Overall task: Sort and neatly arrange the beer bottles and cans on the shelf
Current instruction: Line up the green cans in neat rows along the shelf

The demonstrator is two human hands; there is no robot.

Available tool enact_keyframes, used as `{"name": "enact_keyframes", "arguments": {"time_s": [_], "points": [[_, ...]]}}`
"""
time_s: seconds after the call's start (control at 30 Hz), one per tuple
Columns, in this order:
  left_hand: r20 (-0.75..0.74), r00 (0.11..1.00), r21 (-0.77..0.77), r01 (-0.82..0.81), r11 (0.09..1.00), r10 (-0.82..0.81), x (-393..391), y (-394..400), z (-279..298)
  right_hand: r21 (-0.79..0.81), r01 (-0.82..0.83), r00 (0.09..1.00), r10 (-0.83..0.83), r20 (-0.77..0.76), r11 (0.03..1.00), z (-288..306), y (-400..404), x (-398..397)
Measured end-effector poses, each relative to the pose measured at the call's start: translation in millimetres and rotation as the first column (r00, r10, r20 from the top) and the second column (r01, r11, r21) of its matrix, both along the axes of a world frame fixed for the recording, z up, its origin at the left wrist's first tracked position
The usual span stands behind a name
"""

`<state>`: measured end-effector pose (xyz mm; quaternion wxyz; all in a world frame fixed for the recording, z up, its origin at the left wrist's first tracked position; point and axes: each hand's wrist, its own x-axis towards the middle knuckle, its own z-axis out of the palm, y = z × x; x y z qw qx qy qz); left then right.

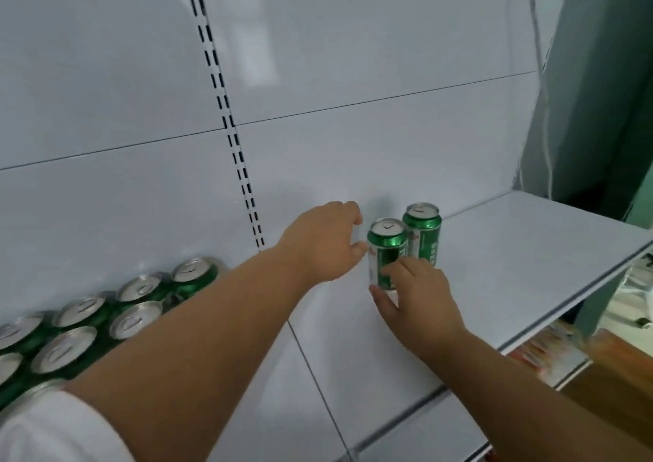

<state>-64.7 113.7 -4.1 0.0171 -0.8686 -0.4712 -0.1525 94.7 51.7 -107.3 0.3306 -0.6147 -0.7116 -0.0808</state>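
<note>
White shelf (512, 249) carrying two upright green cans: front can (387, 253) standing just before rear can (423, 232), near the back panel. Cluster of green cans (106, 316) sitting at the shelf's left.

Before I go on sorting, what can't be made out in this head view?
- Near can: label blurred, lower part hidden by right hand.
- Left hand: fingertips hidden behind it.
- Can cluster: partly covered by left forearm, cut by the left edge.
- Lower shelf goods: blurred.
</note>
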Motion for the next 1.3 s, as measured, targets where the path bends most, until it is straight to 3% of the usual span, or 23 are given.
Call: {"name": "enact_keyframes", "arguments": {"time_s": [0.17, 0.3, 0.43, 0.6, 0.8, 1.0, 1.17, 1.23, 1.3], "points": [[0.074, 0.985, -0.190, -0.142, 0.971, 0.158, 63, 19, -25, -0.175, -0.003, 0.982, -0.030, -0.185, 0.985, -11, 26, 38], [0.165, 0.966, -0.234, -0.157, 0.959, 0.199, 77, 26, -30, -0.274, -0.195, 0.925, 0.083, -0.371, 0.942, -19, 42, 53], [0.116, 0.962, -0.248, -0.214, 0.945, 0.248, 68, 19, -22, -0.235, -0.298, 0.874, 0.165, -0.457, 0.925, -17, 47, 50], [0.247, 0.887, -0.323, -0.304, 0.896, 0.390, 13, -11, -2, -0.101, -0.450, 0.815, 0.361, -0.453, 0.888, -7, 43, 8], [0.195, 0.871, -0.300, -0.385, 0.873, 0.451, -55, -50, 18, -0.040, -0.671, 0.618, 0.528, -0.583, 0.740, 5, 20, -55], [-0.099, 0.895, -0.241, -0.446, 0.862, 0.435, -107, -73, 36, -0.047, -0.711, 0.580, 0.546, -0.605, 0.702, 4, 1, -113], [-0.132, 0.911, -0.211, -0.411, 0.887, 0.391, -141, -80, 30, -0.227, -0.703, 0.687, 0.561, -0.462, 0.674, -10, -2, -144], [-0.137, 0.914, -0.193, -0.404, 0.894, 0.383, -149, -79, 26, -0.388, -0.631, 0.775, 0.562, -0.289, 0.672, -19, 2, -151], [-0.134, 0.919, -0.175, -0.390, 0.904, 0.371, -155, -77, 20, -0.494, -0.475, 0.855, 0.515, -0.061, 0.728, -27, 7, -155]]}}
